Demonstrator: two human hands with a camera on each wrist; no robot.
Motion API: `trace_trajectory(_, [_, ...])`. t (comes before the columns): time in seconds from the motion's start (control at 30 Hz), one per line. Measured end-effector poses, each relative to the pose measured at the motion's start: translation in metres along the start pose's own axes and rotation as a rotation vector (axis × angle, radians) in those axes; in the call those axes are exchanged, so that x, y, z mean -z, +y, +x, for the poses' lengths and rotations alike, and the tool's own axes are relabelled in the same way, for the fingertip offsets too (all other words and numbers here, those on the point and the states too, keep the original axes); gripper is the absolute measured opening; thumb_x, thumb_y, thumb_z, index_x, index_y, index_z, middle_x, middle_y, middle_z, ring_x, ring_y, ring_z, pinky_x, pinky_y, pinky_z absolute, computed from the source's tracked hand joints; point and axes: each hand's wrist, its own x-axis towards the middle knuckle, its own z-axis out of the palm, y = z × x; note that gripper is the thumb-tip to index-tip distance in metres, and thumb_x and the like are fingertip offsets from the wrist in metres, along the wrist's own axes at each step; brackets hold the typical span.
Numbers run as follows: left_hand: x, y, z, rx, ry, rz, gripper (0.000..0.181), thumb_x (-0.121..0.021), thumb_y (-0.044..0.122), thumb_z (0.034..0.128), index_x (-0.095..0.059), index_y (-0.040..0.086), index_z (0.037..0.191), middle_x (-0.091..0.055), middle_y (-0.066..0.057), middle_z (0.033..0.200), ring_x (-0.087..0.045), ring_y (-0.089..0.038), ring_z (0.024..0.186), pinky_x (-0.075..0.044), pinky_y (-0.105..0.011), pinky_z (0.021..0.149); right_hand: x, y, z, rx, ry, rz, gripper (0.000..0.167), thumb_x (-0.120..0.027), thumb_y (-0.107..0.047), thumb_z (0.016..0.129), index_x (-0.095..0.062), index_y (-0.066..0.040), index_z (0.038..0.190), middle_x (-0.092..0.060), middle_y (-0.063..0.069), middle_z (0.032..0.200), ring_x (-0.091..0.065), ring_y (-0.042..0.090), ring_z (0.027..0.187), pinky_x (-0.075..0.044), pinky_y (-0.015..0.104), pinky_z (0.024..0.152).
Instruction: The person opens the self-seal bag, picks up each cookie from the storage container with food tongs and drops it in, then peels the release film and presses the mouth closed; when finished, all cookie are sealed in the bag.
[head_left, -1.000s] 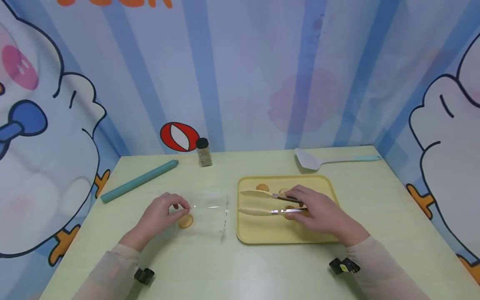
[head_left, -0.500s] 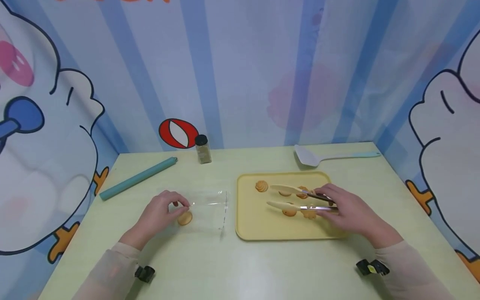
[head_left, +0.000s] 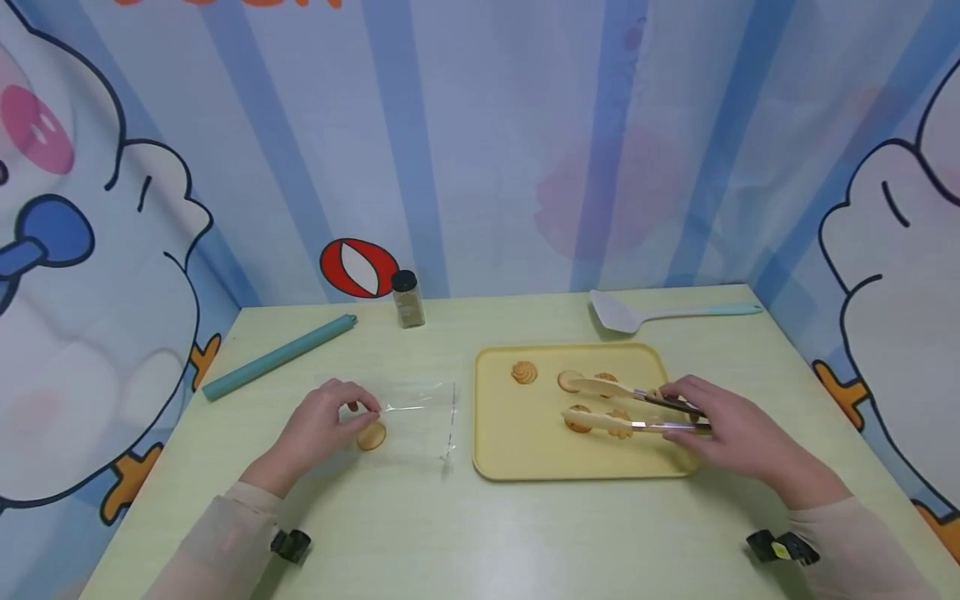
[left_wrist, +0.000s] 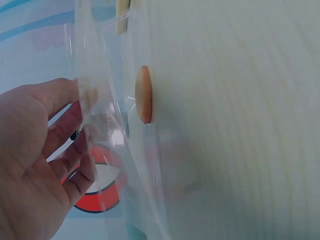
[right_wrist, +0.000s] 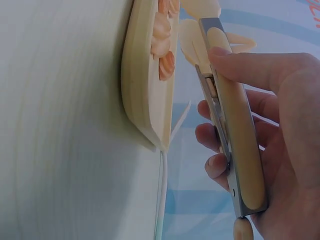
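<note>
My left hand [head_left: 318,429] pinches the open edge of a clear plastic bag [head_left: 416,437] lying on the table. A round, flat cookie [head_left: 371,436] is in the bag, near my thumb; the left wrist view also shows this cookie [left_wrist: 144,95] through the film. With my right hand [head_left: 738,429] I grip a pair of tongs [head_left: 637,426], metal with cream tips and handles. Their tips are spread and hang above the right part of a yellow tray [head_left: 517,446]. Nothing is between them. Several cookies lie on the tray, among them a swirled cookie [head_left: 524,372]; the tongs partly cover others.
A teal rolled stick-like thing [head_left: 281,357] lies at the back left. Beside it stands a spice jar [head_left: 408,300] with a black lid. Behind the tray is a spatula [head_left: 618,314] with a pale blue handle. A patterned curtain [head_left: 487,150] hangs behind the table.
My right hand has moved to the right with the tongs, whose tips went from the tray's left side to above the cookies on its right. The left hand stays at the bag.
</note>
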Motion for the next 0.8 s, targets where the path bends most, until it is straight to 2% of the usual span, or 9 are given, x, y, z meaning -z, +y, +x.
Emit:
trace_trajectory(0.27, [-0.001, 0.001, 0.001, -0.005, -0.004, 0.008, 0.009, -0.081, 0.014, 0.09, -0.079, 0.018, 0.098, -0.074, 0.007, 0.097, -0.059, -0.02, 0.093, -0.047, -0.033, 0.074, 0.009, 0.003, -0.003, 0.004, -0.039, -0.038, 0.051, -0.081, -0.032, 0.09, -0.063, -0.013, 0.133, -0.068, 0.001, 0.124, -0.067, 0.012, 0.089, -0.056, 0.037, 0.074])
trace_trajectory(0.5, [-0.001, 0.002, 0.001, 0.0, -0.007, 0.007, 0.01, -0.08, 0.013, 0.09, -0.078, 0.018, 0.098, -0.074, 0.006, 0.097, -0.059, -0.02, 0.094, -0.047, -0.034, 0.075, 0.017, 0.0, 0.003, 0.039, -0.071, -0.084, 0.048, -0.082, -0.032, 0.089, -0.065, -0.016, 0.131, -0.067, 0.0, 0.122, -0.06, 0.002, 0.082, -0.053, 0.033, 0.07])
trace_trajectory(0.8, [-0.001, 0.001, 0.002, -0.006, -0.006, 0.002, 0.009, -0.08, 0.015, 0.0902, -0.078, 0.017, 0.099, -0.074, 0.006, 0.098, -0.059, -0.02, 0.095, -0.047, -0.035, 0.077, 0.022, -0.002, 0.007, 0.063, -0.095, -0.113, 0.047, -0.082, -0.031, 0.087, -0.066, -0.015, 0.128, -0.068, 0.0, 0.121, -0.067, 0.013, 0.095, -0.056, 0.042, 0.078])
